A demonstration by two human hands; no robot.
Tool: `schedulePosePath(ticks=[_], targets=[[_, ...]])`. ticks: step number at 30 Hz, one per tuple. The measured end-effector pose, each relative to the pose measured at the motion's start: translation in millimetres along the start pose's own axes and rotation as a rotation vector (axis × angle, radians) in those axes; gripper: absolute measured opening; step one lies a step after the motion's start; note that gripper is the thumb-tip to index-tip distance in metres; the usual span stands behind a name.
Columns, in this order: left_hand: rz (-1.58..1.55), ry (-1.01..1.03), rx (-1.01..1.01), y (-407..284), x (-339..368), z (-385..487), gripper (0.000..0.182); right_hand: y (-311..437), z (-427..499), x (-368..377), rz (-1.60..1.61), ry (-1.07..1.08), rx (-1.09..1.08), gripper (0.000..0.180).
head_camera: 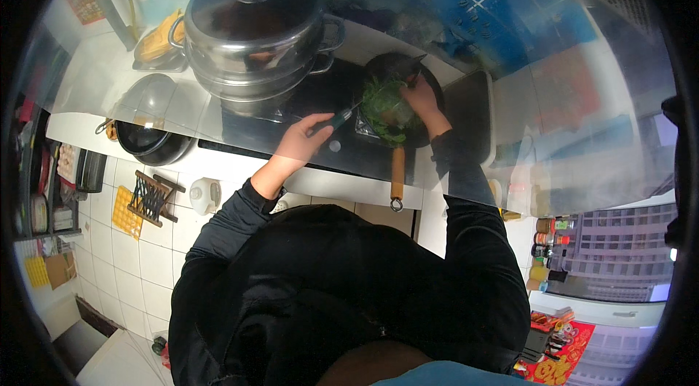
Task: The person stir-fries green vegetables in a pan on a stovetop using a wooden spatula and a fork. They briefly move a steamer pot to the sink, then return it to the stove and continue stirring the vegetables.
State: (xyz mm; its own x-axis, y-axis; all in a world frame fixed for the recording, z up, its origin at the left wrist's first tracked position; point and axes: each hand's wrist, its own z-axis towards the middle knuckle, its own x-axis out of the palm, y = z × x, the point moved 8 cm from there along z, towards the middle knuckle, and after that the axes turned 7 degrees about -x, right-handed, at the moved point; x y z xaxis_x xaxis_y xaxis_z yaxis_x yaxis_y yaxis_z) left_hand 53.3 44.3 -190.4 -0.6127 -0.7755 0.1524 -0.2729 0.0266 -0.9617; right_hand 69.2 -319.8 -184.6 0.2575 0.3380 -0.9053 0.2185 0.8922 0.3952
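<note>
Leafy greens (385,107) fill much of a dark wok (434,77) with a wooden handle (398,173) that points toward me. My left hand (306,140), left of the wok, grips a utensil by its dark green handle (338,119). Its thin metal end reaches the near-left side of the greens, where the tip is hard to make out. My right hand (426,102) is over the right side of the wok, fingers curled around a dark utensil (407,65) that is blurred and partly hidden among the greens.
A lidded steel steamer pot (254,37) stands left on the black cooktop (344,151). A black pot with a glass lid (143,137) sits farther left. A transparent panel (562,129) crosses the view above the counter. Right of the wok stands a dark board (472,118).
</note>
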Motion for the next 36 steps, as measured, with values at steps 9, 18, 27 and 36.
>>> schedulePosePath(ticks=[9, 18, 27, 36], targets=[[-0.013, -0.065, 0.000, 3, -9, -9, 0.035, -10, 48, 3, -0.102, 0.089, 0.095, 0.064], [-0.056, -0.045, -0.030, 23, -14, -11, 0.035, -49, 36, -36, -0.159, -0.014, 0.274, 0.055], [-0.002, -0.030, -0.017, 16, -10, -13, 0.035, -109, -27, -80, -0.420, -0.537, 0.778, 0.039], [0.068, 0.031, -0.013, 12, -3, -16, 0.037, -63, -57, -86, -0.477, -0.007, 0.201, 0.055]])
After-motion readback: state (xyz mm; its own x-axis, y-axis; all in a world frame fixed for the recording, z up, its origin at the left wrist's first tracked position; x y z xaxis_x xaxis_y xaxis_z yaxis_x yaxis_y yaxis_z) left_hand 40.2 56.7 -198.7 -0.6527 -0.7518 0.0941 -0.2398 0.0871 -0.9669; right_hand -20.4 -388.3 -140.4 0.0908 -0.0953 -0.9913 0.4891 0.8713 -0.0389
